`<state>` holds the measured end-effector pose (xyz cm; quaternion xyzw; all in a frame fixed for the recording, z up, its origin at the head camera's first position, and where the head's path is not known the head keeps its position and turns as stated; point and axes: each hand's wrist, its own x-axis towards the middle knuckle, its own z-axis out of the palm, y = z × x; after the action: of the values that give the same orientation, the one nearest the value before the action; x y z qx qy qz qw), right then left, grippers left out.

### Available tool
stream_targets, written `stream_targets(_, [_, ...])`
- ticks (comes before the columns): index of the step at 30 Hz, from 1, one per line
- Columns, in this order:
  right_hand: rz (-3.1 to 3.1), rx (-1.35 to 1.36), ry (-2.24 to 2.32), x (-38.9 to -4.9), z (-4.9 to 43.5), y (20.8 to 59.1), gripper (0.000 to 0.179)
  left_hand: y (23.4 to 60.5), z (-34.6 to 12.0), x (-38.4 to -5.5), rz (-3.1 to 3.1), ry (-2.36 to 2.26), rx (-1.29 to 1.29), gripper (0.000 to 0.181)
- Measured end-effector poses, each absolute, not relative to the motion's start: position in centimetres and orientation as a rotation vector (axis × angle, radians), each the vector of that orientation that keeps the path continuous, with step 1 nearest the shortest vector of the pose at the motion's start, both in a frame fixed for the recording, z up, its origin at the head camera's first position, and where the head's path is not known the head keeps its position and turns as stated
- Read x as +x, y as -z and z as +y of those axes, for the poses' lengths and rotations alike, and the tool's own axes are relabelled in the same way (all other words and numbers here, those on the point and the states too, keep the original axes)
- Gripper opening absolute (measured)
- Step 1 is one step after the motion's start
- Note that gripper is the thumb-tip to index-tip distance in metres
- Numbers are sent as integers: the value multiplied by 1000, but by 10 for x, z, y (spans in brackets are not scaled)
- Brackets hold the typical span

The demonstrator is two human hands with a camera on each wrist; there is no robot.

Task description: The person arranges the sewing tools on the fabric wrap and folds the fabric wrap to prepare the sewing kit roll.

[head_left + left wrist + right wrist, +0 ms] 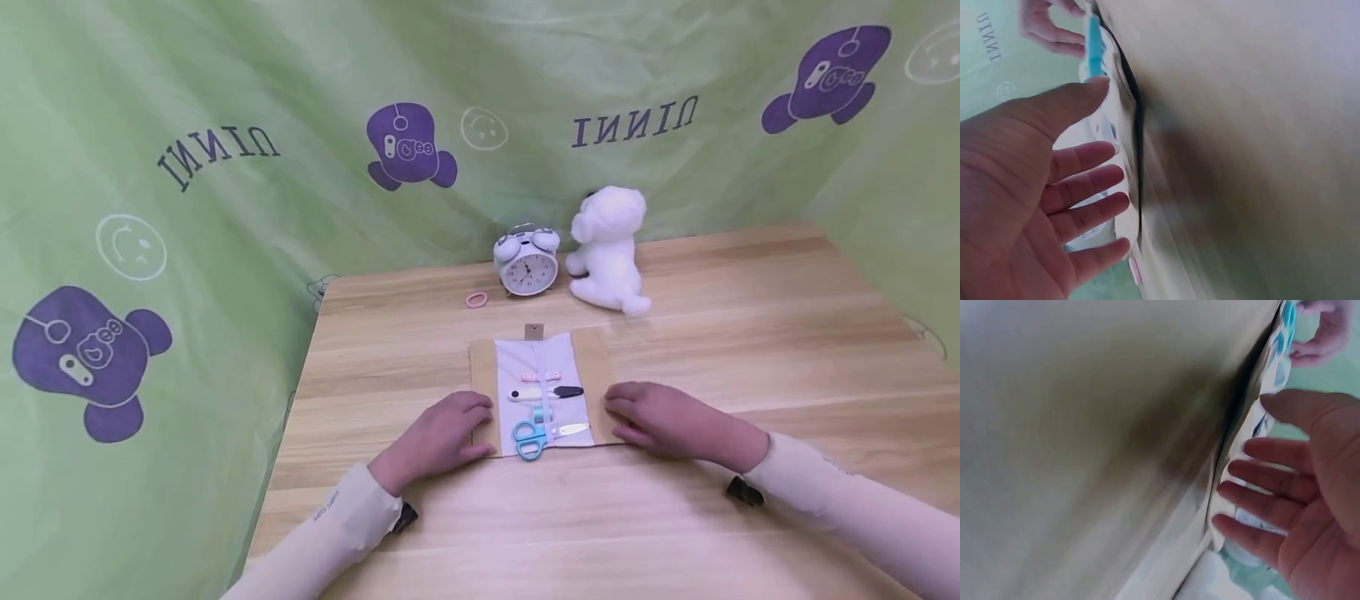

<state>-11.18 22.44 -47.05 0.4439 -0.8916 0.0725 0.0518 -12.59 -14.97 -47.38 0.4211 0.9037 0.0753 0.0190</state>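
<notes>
A tan fabric sewing case (595, 375) lies spread on the table, its pale lining facing up. Across the lining a light strap holds teal-handled scissors (528, 442), a small blue thread spool (538, 414), a white tool with a black end (527, 394) and a small pink item (530, 377). At the case's left edge rests my left hand (447, 429), thumb and fingers spread apart with the tips on the tan border. My right hand (660, 417) lies at the opposite edge, its loosely extended fingers along the border, as the right wrist view also shows.
Behind the case stand a white twin-bell alarm clock (528, 273) and a white plush dog (609, 254). A pink ring-shaped band (476, 300) lies left of the clock. Green printed cloth (300, 192) hangs around the back and sides of the wooden table (750, 333).
</notes>
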Motion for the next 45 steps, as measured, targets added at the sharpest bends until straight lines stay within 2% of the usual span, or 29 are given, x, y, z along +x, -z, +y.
stream_targets(7, [-2621, 1477, -247, -97, 220, 472, 30, 480, -154, -122, 2771, -254, 1406, 49])
stream_targets(21, [-2504, 1319, -179, -95, 210, 483, 17, 475, -146, -120, 2748, -326, 1541, 13])
stream_targets(25, [-2641, 1240, -277, -96, 211, 482, 10, 477, -148, -122, 2739, -375, 1548, 11])
stream_targets(32, [-2740, 1124, -464, -103, 216, 480, 5, 479, -153, -129, 2753, -420, 1443, 15])
stream_targets(40, [-2819, 986, -550, -114, 216, 477, 6, 476, -148, -134, 2769, -518, 1350, 7])
stream_targets(45, [-2901, 881, -637, -122, 216, 473, 7, 478, -145, -141, 2793, -643, 1152, 7])
